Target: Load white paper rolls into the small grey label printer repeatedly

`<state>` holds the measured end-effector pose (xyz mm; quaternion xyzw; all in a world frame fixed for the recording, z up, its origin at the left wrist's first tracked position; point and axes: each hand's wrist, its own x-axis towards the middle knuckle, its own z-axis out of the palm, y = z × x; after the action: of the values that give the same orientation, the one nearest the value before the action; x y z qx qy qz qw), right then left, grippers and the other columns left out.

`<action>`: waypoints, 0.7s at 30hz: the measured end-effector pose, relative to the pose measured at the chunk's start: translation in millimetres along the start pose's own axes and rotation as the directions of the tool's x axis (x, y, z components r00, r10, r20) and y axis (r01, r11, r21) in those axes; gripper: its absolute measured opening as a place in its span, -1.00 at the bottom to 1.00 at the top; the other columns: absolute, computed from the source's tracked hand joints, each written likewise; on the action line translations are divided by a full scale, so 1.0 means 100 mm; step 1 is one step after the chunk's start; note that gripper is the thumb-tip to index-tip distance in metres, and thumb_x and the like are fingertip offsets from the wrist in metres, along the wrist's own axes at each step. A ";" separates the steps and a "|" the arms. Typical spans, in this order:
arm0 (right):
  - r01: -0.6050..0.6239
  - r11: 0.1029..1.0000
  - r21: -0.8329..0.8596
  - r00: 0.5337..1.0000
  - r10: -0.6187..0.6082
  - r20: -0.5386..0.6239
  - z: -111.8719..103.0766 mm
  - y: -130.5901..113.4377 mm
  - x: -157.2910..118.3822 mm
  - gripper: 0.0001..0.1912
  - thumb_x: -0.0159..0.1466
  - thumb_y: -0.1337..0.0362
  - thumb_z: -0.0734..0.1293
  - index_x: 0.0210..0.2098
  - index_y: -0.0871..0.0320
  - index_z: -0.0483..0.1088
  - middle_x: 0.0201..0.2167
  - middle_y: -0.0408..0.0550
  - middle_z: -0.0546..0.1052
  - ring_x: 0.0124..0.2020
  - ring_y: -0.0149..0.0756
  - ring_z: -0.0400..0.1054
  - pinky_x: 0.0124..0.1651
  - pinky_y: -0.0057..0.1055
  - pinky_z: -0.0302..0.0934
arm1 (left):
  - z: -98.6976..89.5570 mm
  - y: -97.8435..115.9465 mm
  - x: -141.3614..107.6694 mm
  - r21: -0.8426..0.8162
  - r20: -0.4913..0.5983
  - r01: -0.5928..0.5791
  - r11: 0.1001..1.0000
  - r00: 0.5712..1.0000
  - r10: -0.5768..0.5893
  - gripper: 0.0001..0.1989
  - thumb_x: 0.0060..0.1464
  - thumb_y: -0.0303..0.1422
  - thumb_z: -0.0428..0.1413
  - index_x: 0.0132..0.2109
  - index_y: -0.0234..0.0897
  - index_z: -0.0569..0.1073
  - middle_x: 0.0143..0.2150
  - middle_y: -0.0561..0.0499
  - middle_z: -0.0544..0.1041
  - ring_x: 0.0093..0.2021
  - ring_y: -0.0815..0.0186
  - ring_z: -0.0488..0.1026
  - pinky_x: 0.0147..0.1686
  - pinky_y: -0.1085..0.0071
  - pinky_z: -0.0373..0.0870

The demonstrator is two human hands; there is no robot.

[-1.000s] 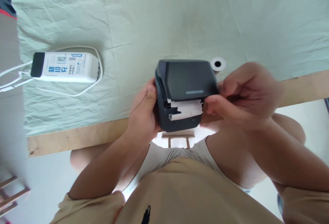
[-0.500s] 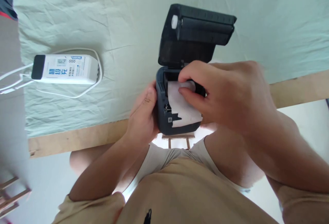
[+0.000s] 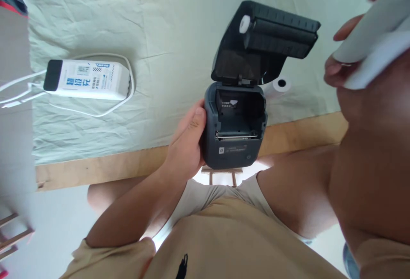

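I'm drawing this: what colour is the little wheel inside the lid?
The little wheel is white; see the head view.

Creased pale-green cloth [image 3: 173, 27] spreads over the wooden tabletop [image 3: 96, 170]. Light floor [image 3: 60, 219] shows below, wooden bars [image 3: 16, 239] poking in lower left.

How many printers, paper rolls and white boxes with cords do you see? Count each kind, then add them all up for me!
Printer: 1
Paper rolls, one held and one lower down: 2
White box with cords: 1
Total: 4
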<state>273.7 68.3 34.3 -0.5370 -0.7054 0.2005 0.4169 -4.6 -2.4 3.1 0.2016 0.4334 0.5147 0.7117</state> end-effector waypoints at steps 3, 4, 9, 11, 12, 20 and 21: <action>-0.220 0.960 0.172 0.946 0.253 -0.201 0.12 0.28 0.06 -0.83 0.37 0.04 0.41 -0.18 -0.04 0.44 -0.42 -0.10 0.38 -0.56 -0.29 0.26 -0.57 -0.28 0.05 | 0.02 0.02 0.01 -0.032 0.011 -0.013 0.999 1.000 0.013 -0.76 0.52 -0.15 0.25 -0.04 -0.15 0.74 -0.21 0.05 0.76 -0.10 0.24 0.78 -0.06 0.38 0.76; -0.229 0.961 0.156 0.938 0.260 -0.228 0.15 0.29 0.06 -0.82 0.30 0.12 0.45 -0.23 -0.04 0.37 -0.44 -0.14 0.37 -0.58 -0.31 0.23 -0.55 -0.27 0.08 | 0.04 0.02 0.01 -0.045 0.019 -0.015 0.999 1.000 0.016 -0.76 0.52 -0.17 0.24 -0.05 -0.16 0.74 -0.21 0.06 0.76 -0.12 0.25 0.79 -0.08 0.39 0.76; -0.088 0.966 -0.244 0.995 0.073 -0.070 0.11 0.21 -0.05 -0.77 0.37 -0.01 0.47 -0.15 -0.06 0.45 -0.13 0.00 0.59 -0.05 0.00 0.58 0.04 0.05 0.47 | 0.08 0.04 0.00 -0.048 0.051 -0.020 0.999 0.998 0.022 -0.75 0.51 -0.15 0.25 -0.10 -0.16 0.73 -0.22 0.07 0.76 -0.17 0.27 0.79 -0.12 0.40 0.78; -0.046 0.950 -0.310 0.999 0.037 -0.033 0.05 0.27 -0.08 -0.75 0.32 0.00 0.52 -0.10 -0.07 0.51 -0.04 0.01 0.63 0.05 0.05 0.59 0.06 0.05 0.50 | 0.07 0.04 -0.01 -0.018 0.007 -0.034 0.999 0.999 0.034 -0.76 0.48 -0.14 0.29 -0.12 -0.16 0.72 -0.20 0.07 0.77 -0.14 0.26 0.79 -0.06 0.37 0.80; -0.051 0.945 -0.324 0.999 0.045 -0.028 0.03 0.32 -0.08 -0.73 0.29 0.06 0.54 -0.05 -0.10 0.54 -0.03 -0.02 0.64 0.04 0.03 0.60 0.04 0.02 0.52 | 0.07 0.03 -0.01 0.001 -0.015 -0.033 0.999 0.999 0.033 -0.77 0.47 -0.13 0.30 -0.11 -0.16 0.71 -0.17 0.07 0.78 -0.12 0.25 0.79 -0.04 0.36 0.80; 0.197 0.851 -0.486 0.939 -0.306 -0.155 0.10 0.11 -0.28 -0.60 0.38 0.17 0.47 0.19 -0.19 0.54 0.03 -0.06 0.66 0.07 0.06 0.64 0.12 0.08 0.54 | 0.11 0.05 0.00 -0.021 0.002 -0.032 0.999 0.999 0.032 -0.75 0.47 -0.16 0.29 -0.17 -0.17 0.71 -0.31 0.10 0.69 -0.36 0.39 0.64 -0.35 0.53 0.65; 0.241 0.851 -0.466 0.918 -0.356 -0.175 0.16 0.04 -0.31 -0.67 0.39 0.20 0.44 0.14 -0.14 0.56 -0.05 -0.03 0.66 -0.04 0.02 0.63 0.01 0.01 0.54 | 0.12 0.05 0.01 -0.024 -0.001 -0.032 0.999 0.999 0.032 -0.76 0.47 -0.17 0.30 -0.18 -0.17 0.71 -0.30 0.09 0.69 -0.35 0.38 0.64 -0.34 0.53 0.65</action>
<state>265.3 43.3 10.3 -0.5205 -0.7479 -0.1005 0.3997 2.4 2.1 13.2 0.1999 0.4240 0.5312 0.7057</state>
